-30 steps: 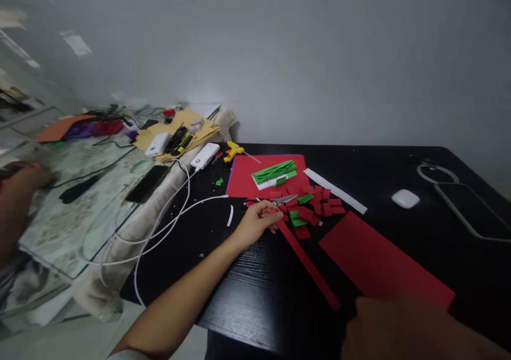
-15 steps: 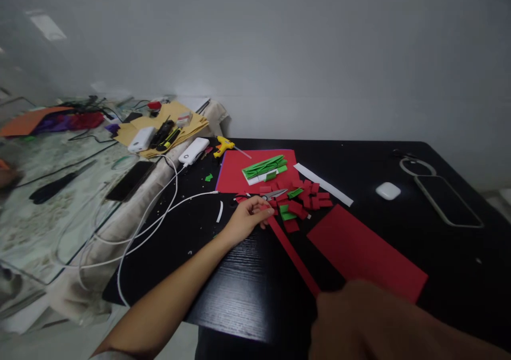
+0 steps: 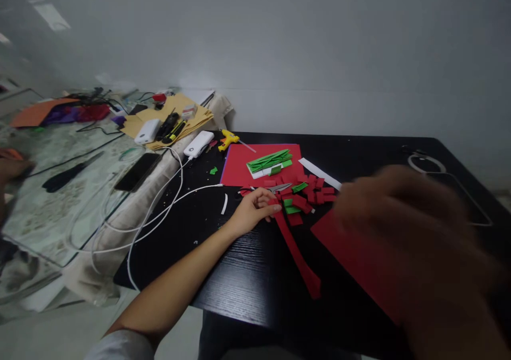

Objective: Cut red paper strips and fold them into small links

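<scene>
From the head view, a black wood-grain counter (image 3: 239, 280) stands against a plain pale grey wall (image 3: 303, 46). The left hand (image 3: 255, 208), half closed, pinches the far end of a long red paper strip (image 3: 297, 253) lying on the counter. The right hand (image 3: 403, 227) is blurred above a flat red paper sheet (image 3: 351, 248), and I cannot tell its grip.

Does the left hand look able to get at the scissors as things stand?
Probably yes. The left hand rests on the far end of the red strip, and the scissors lie just beyond it among the cut pieces, uncovered. The blurred right hand is off to the side.
</scene>
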Action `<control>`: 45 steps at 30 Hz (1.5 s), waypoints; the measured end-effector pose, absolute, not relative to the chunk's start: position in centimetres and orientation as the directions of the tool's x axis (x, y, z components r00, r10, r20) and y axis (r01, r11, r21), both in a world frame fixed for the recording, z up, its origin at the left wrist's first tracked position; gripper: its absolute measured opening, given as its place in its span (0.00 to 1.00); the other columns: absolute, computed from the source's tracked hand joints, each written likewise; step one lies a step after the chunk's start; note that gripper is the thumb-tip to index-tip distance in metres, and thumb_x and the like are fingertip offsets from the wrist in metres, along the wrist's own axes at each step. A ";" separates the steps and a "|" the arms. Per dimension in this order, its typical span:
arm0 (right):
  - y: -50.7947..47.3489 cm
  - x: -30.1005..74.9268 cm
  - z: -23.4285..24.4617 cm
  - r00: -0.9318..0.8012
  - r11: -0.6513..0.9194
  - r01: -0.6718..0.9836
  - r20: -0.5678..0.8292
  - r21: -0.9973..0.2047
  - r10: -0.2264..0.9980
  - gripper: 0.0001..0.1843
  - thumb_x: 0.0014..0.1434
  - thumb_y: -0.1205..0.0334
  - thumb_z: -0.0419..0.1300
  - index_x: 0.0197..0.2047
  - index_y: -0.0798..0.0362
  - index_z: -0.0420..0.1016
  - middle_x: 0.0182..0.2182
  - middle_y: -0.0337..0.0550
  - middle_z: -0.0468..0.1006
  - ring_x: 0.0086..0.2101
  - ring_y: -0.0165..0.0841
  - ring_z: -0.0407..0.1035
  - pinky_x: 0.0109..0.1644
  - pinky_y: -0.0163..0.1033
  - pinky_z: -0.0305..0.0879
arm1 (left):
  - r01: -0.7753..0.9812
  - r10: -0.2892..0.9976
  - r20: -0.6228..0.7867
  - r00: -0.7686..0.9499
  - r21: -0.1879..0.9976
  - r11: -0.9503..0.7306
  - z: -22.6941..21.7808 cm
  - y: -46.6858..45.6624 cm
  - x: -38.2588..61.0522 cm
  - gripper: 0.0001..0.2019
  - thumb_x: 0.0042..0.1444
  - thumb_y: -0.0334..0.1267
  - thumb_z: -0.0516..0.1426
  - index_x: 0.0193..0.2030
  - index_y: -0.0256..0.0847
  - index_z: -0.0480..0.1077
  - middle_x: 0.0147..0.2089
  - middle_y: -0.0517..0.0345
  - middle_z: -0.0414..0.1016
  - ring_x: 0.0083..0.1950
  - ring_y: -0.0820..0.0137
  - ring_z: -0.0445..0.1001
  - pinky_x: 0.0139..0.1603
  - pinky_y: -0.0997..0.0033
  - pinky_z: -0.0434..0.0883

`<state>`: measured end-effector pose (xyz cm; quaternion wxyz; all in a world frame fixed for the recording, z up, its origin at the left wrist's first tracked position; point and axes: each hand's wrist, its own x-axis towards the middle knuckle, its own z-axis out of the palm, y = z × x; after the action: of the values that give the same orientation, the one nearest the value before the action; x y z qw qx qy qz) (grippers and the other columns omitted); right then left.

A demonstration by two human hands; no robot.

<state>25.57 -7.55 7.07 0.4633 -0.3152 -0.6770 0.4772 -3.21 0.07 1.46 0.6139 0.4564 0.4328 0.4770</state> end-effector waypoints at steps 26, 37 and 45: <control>-1.8 15.9 0.8 -0.454 -0.181 -0.082 -0.125 -0.980 0.882 0.14 0.54 0.53 0.71 0.41 0.52 0.81 0.36 0.42 0.84 0.35 0.34 0.78 0.41 0.40 0.75 | -0.097 0.976 -0.112 0.189 0.987 0.132 2.2 -0.8 -2.5 0.20 0.53 0.50 0.67 0.43 0.36 0.72 0.29 0.63 0.71 0.25 0.77 0.70 0.27 0.76 0.69; -1.7 15.8 0.9 -0.394 -0.179 -0.105 -0.124 -0.978 0.911 0.15 0.51 0.52 0.73 0.36 0.52 0.77 0.33 0.39 0.80 0.33 0.33 0.75 0.40 0.38 0.73 | 0.049 0.975 -0.063 0.211 0.997 0.054 2.9 -1.2 -2.3 0.18 0.57 0.52 0.63 0.31 0.36 0.72 0.25 0.62 0.70 0.26 0.75 0.68 0.29 0.75 0.66; -1.6 16.1 2.2 -0.400 -0.155 -0.164 -0.078 -0.974 0.913 0.15 0.57 0.50 0.69 0.32 0.53 0.73 0.22 0.35 0.74 0.22 0.28 0.68 0.29 0.36 0.68 | -0.062 0.999 0.004 0.048 0.998 -0.001 5.3 -2.5 -3.1 0.16 0.64 0.51 0.57 0.38 0.42 0.61 0.30 0.60 0.78 0.26 0.70 0.76 0.28 0.72 0.72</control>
<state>16.06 -1.57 2.15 0.4053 -0.3687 -0.5082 0.6645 -3.06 -2.49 5.29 0.5266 0.4969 0.4713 0.5037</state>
